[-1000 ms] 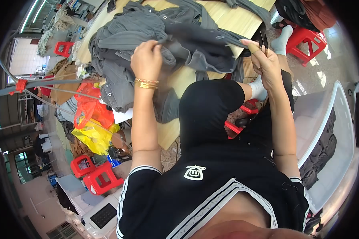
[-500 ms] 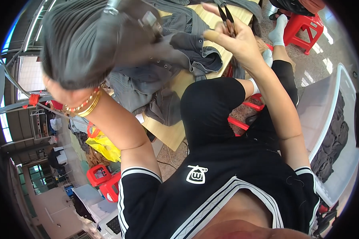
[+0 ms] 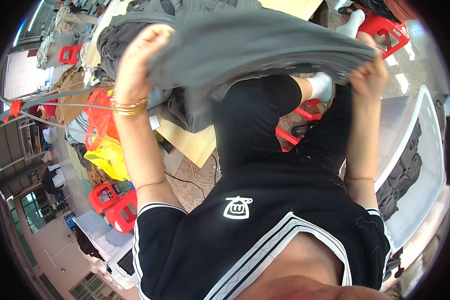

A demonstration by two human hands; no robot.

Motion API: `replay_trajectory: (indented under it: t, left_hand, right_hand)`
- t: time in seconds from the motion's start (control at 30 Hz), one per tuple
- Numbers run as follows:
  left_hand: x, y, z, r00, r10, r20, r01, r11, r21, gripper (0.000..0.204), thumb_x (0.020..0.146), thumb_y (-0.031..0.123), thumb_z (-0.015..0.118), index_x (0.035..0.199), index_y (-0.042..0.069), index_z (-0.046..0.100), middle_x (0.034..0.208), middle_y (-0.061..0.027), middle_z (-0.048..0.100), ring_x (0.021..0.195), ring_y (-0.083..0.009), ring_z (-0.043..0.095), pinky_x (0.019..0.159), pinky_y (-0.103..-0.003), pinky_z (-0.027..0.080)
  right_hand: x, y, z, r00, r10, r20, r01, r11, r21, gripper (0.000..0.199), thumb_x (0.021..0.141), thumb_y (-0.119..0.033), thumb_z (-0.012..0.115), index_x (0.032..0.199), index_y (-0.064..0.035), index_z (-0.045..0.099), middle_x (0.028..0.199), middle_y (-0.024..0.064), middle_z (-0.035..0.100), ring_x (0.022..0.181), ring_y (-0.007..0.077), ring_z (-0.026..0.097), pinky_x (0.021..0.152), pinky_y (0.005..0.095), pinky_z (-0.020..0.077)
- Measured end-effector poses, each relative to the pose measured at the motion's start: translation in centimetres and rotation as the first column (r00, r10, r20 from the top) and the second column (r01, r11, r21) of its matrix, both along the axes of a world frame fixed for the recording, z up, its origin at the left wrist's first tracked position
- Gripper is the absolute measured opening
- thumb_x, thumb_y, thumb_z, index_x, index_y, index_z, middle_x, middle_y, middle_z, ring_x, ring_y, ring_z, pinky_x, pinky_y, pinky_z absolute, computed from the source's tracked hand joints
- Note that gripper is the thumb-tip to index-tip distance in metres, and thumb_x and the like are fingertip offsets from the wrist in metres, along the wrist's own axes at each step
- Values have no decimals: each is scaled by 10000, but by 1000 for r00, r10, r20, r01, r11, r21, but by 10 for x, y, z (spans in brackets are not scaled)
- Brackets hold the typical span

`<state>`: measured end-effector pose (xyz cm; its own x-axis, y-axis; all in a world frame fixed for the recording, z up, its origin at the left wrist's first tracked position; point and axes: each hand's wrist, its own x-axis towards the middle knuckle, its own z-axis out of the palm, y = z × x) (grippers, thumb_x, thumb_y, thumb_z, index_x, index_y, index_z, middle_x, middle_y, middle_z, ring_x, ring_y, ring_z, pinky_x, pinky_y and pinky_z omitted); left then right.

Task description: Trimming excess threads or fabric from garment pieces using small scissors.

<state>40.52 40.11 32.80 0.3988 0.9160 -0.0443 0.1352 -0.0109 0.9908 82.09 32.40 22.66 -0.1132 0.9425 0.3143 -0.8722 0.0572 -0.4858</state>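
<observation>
A grey garment (image 3: 255,45) is stretched across in front of me, its middle smeared by motion. At its left end my left hand (image 3: 142,60), with gold bangles at the wrist, is closed on the cloth. My right hand (image 3: 370,70) grips the other end, fingers bunched around the fabric and blurred. Whether that hand also holds the thread snips cannot be made out. Behind and below the garment lies a pile of grey garments (image 3: 117,42) on the light wooden table (image 3: 190,145), partly covered by the raised cloth.
To my right stands a translucent white tub (image 3: 430,175) with dark garments (image 3: 400,172) inside. A red stool (image 3: 387,32) and another person (image 3: 380,7) are at the far right. On the left are a yellow bag (image 3: 107,157), a red bag (image 3: 97,120), red stools (image 3: 120,212) and a metal rod (image 3: 50,102).
My left hand has come right and nearer with the garment. My right hand, which held black-tipped thread snips, has moved right and taken the garment's other end, spreading it between both hands.
</observation>
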Motion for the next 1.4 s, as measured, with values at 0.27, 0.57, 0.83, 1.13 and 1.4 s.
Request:
replay_trajectory:
  t: [0.27, 0.57, 0.83, 1.13, 1.4]
  left_hand:
    - [15, -74, -38, 982, 181, 58, -189, 958, 215, 155, 928, 34, 617, 1078, 13, 650, 1038, -30, 630, 949, -109, 618, 851, -244, 500]
    - [46, -69, -92, 989, 138, -51, -117, 949, 294, 293, 913, 26, 598, 1204, 25, 638, 1217, -76, 575, 1005, -138, 609, 877, -252, 479]
    - [51, -29, -109, 962, 41, -269, 49, 947, 318, 136, 871, 83, 689, 971, -7, 673, 986, -32, 648, 784, -70, 565, 723, -221, 470]
    - [34, -32, -83, 928, 99, 359, -164, 974, 155, 165, 973, 79, 575, 1122, 13, 605, 1008, 5, 623, 915, -42, 542, 818, -191, 423]
    - [5, -69, -30, 947, 103, 305, -141, 984, 106, 199, 974, 102, 544, 1119, -27, 592, 1140, -79, 607, 1010, -105, 556, 920, -247, 414]
  right_hand:
    - [52, -10, -44, 994, -96, -44, 85, 976, -203, 168, 1028, -188, 487, 911, -74, 524, 591, -74, 336, 483, 37, 248, 434, 189, 232]
    - [41, -32, -33, 988, -150, -28, 137, 952, -274, 186, 1026, -223, 496, 919, -80, 545, 607, -81, 349, 492, 31, 253, 441, 186, 232]
    - [43, -43, -11, 990, -91, -111, 75, 987, -139, 285, 1035, -257, 474, 1132, -4, 562, 640, -76, 364, 510, 36, 262, 446, 192, 241]
    - [43, -41, 9, 984, -147, -103, 123, 971, -204, 217, 1050, -221, 430, 1011, -32, 530, 653, -51, 396, 503, 47, 285, 444, 198, 258]
    - [55, -50, 16, 986, -159, 47, 165, 966, -201, 173, 1043, -177, 442, 991, -32, 522, 663, -34, 388, 529, 53, 308, 469, 198, 280]
